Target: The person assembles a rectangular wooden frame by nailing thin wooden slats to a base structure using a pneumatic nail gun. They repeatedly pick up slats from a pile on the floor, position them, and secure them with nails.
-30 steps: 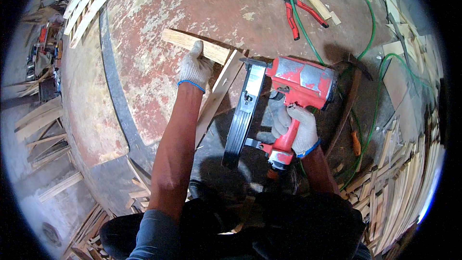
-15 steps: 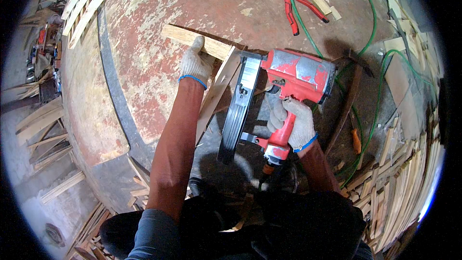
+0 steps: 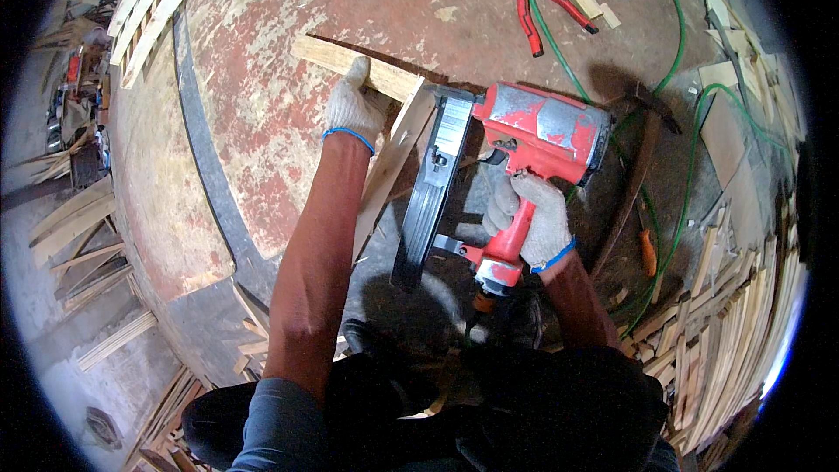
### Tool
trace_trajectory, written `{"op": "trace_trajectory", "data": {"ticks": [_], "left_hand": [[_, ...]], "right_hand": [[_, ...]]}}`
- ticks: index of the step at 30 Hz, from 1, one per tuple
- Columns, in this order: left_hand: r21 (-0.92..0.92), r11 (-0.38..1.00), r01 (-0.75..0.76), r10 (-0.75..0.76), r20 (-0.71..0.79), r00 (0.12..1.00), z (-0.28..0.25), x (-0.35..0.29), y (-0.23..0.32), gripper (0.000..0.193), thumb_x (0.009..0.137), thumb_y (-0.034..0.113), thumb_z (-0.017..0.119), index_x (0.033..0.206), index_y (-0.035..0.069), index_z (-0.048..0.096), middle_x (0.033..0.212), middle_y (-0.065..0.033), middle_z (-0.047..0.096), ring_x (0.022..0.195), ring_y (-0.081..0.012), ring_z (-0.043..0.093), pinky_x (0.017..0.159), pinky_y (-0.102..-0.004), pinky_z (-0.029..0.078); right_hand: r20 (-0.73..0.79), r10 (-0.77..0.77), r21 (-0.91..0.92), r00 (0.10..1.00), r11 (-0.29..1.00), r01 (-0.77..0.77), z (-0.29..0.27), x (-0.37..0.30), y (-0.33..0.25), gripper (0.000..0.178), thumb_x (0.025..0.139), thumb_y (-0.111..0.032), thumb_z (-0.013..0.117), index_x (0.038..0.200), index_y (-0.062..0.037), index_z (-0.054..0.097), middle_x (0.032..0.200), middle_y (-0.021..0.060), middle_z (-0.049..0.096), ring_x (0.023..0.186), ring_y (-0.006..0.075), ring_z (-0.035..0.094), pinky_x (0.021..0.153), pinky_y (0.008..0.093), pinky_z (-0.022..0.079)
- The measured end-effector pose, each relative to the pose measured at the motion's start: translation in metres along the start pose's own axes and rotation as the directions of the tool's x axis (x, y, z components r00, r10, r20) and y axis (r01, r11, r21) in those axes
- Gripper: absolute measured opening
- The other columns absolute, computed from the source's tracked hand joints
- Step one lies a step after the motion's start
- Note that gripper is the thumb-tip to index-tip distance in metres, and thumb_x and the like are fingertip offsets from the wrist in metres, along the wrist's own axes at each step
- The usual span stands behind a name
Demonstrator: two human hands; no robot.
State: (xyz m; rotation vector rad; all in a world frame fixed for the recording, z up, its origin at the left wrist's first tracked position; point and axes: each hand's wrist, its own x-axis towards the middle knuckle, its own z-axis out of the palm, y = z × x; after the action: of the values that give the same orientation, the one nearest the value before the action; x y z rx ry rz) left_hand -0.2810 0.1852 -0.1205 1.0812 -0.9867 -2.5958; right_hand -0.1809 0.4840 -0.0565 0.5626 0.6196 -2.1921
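My right hand (image 3: 535, 214), in a pale knit glove with a blue cuff, is wrapped round the handle of a red and grey pneumatic nail gun (image 3: 546, 127). The gun's long black and silver magazine (image 3: 426, 197) slants toward me, and its nose sits by the corner of two wooden pieces. My gloved left hand (image 3: 356, 109) grips a short wooden board (image 3: 323, 54), thumb on its upper edge; the other fingers are partly hidden. The board's right end meets a longer wooden strip (image 3: 386, 166) that runs down toward me beside the magazine.
Red-handled pliers (image 3: 529, 22) lie beyond the gun near a green air hose (image 3: 678, 31). A hammer (image 3: 642, 149) and an orange-handled tool (image 3: 648, 252) lie to the right. Wooden strips (image 3: 738, 332) are heaped at lower right; a slatted wooden piece (image 3: 166, 9) is at upper left.
The nail gun, my hands and the wood have shifted very slightly to the left and away from me. Both grips look the same.
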Motion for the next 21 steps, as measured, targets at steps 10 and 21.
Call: {"op": "trace_trajectory", "data": {"ticks": [10, 21], "left_hand": [[0.129, 0.992, 0.016, -0.007, -0.07, 0.997, 0.009, -0.005, 0.003, 0.023, 0.099, 0.018, 0.063, 0.117, 0.004, 0.06, 0.111, -0.0146, 0.066, 0.103, -0.0363, 0.065, 0.096, -0.0557, 0.055], [0.154, 0.988, -0.016, 0.028, -0.082, 0.996, 0.005, 0.0, 0.002, 0.024, 0.098, 0.017, 0.066, 0.118, 0.005, 0.062, 0.107, -0.0123, 0.066, 0.099, -0.0318, 0.065, 0.092, -0.0505, 0.057]], "right_hand": [[0.098, 0.0, 0.075, 0.995, 0.997, -0.008, -0.019, 0.007, 0.012, 0.024, 0.094, -0.027, 0.06, 0.078, -0.0087, 0.054, 0.064, 0.0038, 0.052, 0.056, 0.0217, 0.053, 0.057, 0.0383, 0.045], [0.093, -0.011, 0.047, 0.996, 0.999, 0.007, -0.016, 0.006, 0.011, 0.03, 0.093, -0.029, 0.059, 0.072, -0.0085, 0.053, 0.063, 0.0046, 0.051, 0.055, 0.0227, 0.053, 0.057, 0.0396, 0.045]]}}
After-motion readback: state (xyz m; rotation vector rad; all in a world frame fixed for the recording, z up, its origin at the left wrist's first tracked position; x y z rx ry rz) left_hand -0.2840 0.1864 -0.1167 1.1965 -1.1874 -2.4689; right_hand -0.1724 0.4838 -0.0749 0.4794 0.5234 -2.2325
